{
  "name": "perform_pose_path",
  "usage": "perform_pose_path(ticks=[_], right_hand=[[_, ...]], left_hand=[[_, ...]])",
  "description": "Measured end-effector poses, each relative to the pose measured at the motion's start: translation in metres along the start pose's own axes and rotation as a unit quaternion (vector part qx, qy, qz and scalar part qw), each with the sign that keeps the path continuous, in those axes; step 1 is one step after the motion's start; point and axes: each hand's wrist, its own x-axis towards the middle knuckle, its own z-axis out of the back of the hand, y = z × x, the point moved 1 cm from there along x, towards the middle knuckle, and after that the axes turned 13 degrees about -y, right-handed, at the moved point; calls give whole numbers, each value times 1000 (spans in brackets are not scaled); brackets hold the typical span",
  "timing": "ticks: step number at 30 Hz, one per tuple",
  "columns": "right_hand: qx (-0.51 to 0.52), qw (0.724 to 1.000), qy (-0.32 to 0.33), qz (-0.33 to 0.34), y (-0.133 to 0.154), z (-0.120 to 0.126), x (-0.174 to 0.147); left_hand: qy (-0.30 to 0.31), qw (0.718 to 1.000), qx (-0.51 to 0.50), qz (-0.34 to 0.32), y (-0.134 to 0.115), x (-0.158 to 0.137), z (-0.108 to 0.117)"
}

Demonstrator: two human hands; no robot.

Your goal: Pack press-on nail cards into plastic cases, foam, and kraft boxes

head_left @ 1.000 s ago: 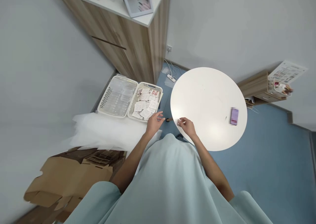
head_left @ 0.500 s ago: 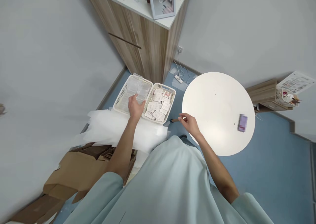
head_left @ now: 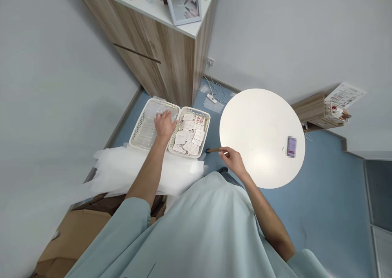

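My left hand [head_left: 164, 125] reaches down into the left white basket [head_left: 133, 133], its fingertips over or on clear plastic packaging [head_left: 146, 131]. Its thumb stands apart from the fingers, and I see nothing gripped. Beside it, a second white basket [head_left: 196, 154] holds several small printed cards [head_left: 187, 136]. My right hand [head_left: 232, 159] hovers at the left edge of the round white table [head_left: 260, 123], fingers loosely bent, thumb and index apart, nothing visible in them. Behind its fingertips a brown wooden table leg [head_left: 214, 150] with a dark foot shows.
White translucent sheets [head_left: 122, 165] lie in front of the baskets, with cardboard [head_left: 73, 233] nearer me. A wood-grain cabinet [head_left: 171, 61] stands behind. On the table is a blurred purple item [head_left: 291, 147]. A power strip [head_left: 211, 98] with cables lies on the floor.
My left hand has gone further into the left basket, its fingers now over the plastic. My right hand stays by the table edge. The whole view has shifted a little.
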Motion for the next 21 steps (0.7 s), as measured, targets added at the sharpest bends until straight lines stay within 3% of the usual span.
perform_pose_path(ticks=[4, 17, 21], right_hand=[[14, 1000, -9, -9, -2, 6, -3], [6, 1000, 4, 14, -18, 4, 2], [5, 1000, 15, 26, -20, 4, 3]], left_hand=[[34, 998, 40, -25, -2, -1, 2], [15, 997, 69, -11, 4, -59, 28], [0, 995, 93, 26, 10, -77, 32]])
